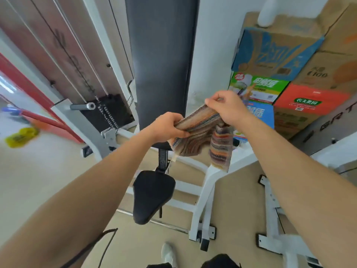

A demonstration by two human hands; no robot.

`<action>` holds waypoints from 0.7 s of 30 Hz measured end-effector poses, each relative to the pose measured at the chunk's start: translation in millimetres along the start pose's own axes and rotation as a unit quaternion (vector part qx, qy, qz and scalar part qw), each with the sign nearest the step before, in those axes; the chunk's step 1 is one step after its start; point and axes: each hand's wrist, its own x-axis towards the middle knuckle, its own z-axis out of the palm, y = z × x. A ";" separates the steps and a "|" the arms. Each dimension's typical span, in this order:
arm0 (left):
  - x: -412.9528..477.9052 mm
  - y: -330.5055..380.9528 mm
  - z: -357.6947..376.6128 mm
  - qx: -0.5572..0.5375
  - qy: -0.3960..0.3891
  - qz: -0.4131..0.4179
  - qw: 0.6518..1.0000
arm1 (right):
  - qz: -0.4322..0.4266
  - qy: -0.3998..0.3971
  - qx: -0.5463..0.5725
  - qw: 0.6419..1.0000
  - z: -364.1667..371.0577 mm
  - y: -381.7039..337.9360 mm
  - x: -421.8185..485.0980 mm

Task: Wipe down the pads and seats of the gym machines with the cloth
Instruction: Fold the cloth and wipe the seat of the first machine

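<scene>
Getting the cloth ready to wipe the gym machine.

The left hand (167, 127) and the right hand (227, 106) both pinch the striped cloth (201, 136), with fingers closed tight on its top edge. The cloth hangs in the air in front of the long back pad (161, 60) and above the black seat (152, 194), touching neither. It looks like the cloth is being folded or spread. Next, one hand should press it flat on a pad and rub.
</scene>
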 end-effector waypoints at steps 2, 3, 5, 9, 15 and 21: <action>-24.4 -30.7 -5.8 0.046 -0.003 -0.033 0.998 | -0.002 -0.031 0.000 1.000 22.6 -3.8 -14.3; -39.3 -48.4 -6.6 0.056 0.000 -0.051 0.997 | -0.002 -0.049 0.003 0.999 38.8 -4.5 -22.1; -63.1 -82.1 -1.4 0.085 0.019 -0.091 0.992 | 0.008 -0.108 -0.004 0.994 71.5 0.3 -36.3; -96.7 -146.0 33.6 0.149 0.017 -0.163 0.975 | 0.026 -0.236 -0.024 0.971 137.8 42.6 -60.9; -118.7 -243.8 115.4 0.198 -0.036 -0.192 0.960 | 0.094 -0.360 -0.039 0.927 234.5 151.0 -95.1; -98.8 -340.6 183.2 0.232 -0.122 -0.193 0.946 | 0.152 -0.376 -0.074 0.911 325.8 247.4 -110.0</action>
